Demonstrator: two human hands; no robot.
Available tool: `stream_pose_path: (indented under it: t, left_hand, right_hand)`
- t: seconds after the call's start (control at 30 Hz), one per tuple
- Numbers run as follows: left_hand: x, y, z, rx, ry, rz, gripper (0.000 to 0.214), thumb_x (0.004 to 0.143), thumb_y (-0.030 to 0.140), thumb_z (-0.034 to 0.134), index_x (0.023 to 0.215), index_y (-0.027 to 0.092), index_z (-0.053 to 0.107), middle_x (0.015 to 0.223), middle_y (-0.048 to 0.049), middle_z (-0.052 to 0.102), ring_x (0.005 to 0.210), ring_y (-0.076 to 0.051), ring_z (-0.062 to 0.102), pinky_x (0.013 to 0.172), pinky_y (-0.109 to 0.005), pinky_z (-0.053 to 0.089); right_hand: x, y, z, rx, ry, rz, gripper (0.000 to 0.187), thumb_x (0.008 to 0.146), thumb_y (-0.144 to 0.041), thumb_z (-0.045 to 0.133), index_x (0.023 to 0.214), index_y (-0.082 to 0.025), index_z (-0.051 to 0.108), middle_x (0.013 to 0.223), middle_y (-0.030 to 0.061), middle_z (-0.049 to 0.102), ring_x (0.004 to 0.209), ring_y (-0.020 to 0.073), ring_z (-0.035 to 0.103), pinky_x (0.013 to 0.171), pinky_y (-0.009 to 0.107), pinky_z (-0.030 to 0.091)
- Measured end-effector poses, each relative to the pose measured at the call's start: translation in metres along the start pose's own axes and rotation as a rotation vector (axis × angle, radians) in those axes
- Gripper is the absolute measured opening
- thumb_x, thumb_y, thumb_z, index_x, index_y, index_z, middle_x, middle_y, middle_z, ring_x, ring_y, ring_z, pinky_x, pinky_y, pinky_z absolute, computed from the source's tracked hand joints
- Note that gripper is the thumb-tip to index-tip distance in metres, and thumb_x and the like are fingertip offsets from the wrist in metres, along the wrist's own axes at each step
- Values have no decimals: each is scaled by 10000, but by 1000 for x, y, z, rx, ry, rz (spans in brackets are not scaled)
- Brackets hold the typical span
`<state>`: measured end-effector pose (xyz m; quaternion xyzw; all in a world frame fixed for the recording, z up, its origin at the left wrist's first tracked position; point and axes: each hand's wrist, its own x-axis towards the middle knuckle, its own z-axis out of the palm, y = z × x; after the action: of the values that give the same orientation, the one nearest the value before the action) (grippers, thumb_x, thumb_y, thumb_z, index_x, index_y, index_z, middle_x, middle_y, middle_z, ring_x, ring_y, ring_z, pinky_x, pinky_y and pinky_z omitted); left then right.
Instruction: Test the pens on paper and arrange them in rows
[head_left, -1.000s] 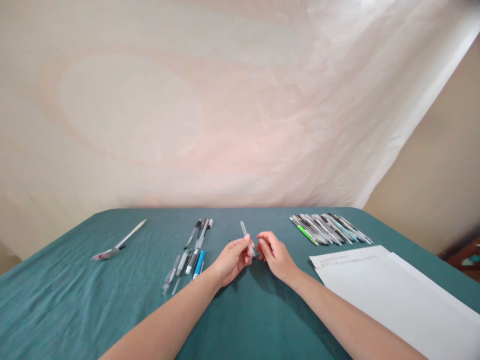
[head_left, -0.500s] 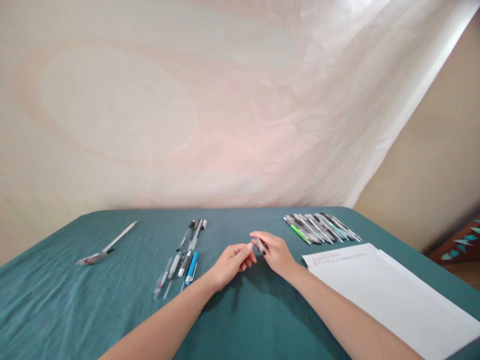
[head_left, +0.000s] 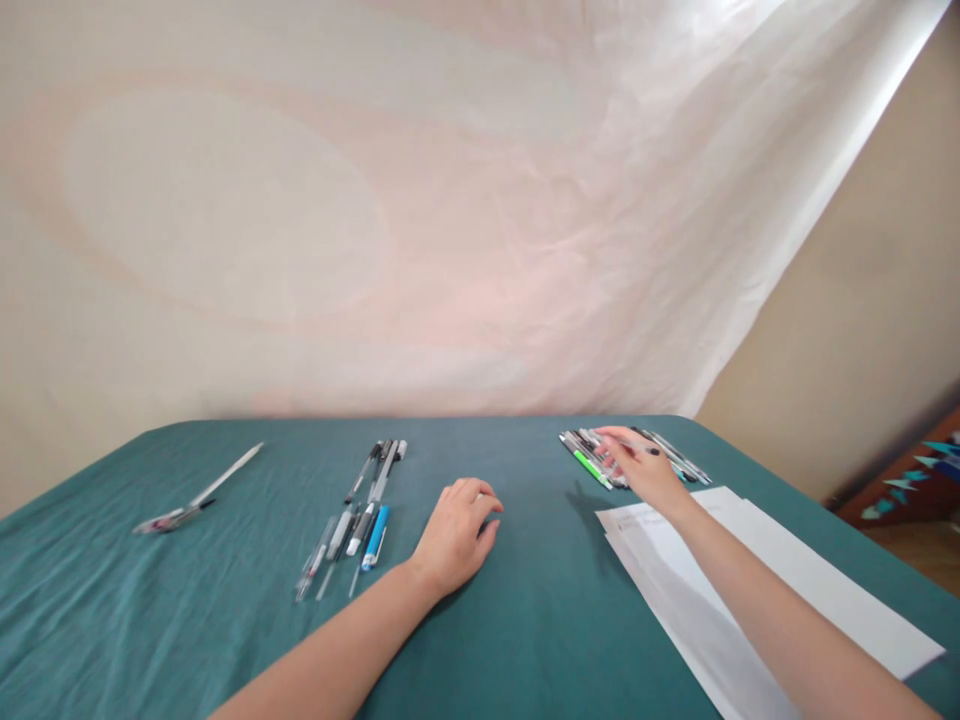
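Note:
Over the row of pens (head_left: 596, 457) at the right, my right hand (head_left: 637, 470) hangs with a pen (head_left: 637, 447) held in its fingers; the pen's dark end points right. A bright green pen (head_left: 592, 469) lies at the left end of that row, and part of the row is hidden behind the hand. My left hand (head_left: 457, 540) lies palm down on the green cloth near the middle, fingers loosely bent and a little apart, holding nothing. To its left is a looser group of pens, with a blue marker (head_left: 376, 538) closest to the hand.
White paper sheets (head_left: 810, 570) lie at the right under my right forearm. Several clear and grey pens (head_left: 341, 535) make up the left group. Farther left are a long white pen (head_left: 232, 470) and a clear piece (head_left: 161, 521). A pale curtain (head_left: 450, 250) hangs behind the table.
My right hand has moved right with the pen, from beside my left hand to above the row of pens. My left hand has turned palm down and loosened.

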<state>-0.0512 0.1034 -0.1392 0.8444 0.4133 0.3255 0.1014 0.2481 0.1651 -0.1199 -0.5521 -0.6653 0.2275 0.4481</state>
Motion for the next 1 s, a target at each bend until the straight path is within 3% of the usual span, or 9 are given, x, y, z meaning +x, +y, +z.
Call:
stream_pose_path:
  t: [0.1,0.2,0.4,0.67,1.0]
  left_hand:
    - [-1,-9,5,24,13,-68,209,763,193,489,954,206,573,1016,-85,509,978,-225,448,842,-356,338]
    - [-2,-14,9,22,12,-96,210,770,182,473,958,192,565,993,-88,507,940,-214,464,834,-351,357]
    - [0,-17,12,33,-5,-88,205,793,143,411,942,179,547,978,-75,498,908,-188,476,841,-347,386]
    - [1,-18,12,26,-19,-72,194,798,119,400,906,180,549,952,-65,504,898,-172,487,848,-328,400]
    - [2,-17,12,31,-24,-60,196,808,123,388,896,180,553,946,-65,503,893,-172,486,834,-320,404]
  right_hand:
    - [-22,17,-13,-72,6,-37,371,824,-445,393,1056,-207,558,852,81,641,720,197,605,577,307,490]
    - [-46,23,-15,-205,-126,-146,308,813,-397,442,1025,-218,577,957,83,629,841,224,584,710,344,465]
    - [-58,24,-7,-262,-349,-152,293,791,-357,488,1038,-218,565,907,48,608,655,153,552,593,273,432]
    - [-48,16,0,-258,-383,-236,227,818,-354,450,874,-196,603,705,22,559,602,137,488,565,253,376]
    - [-44,4,25,-184,-257,-204,214,846,-328,406,864,-185,563,691,13,556,622,145,501,582,251,379]
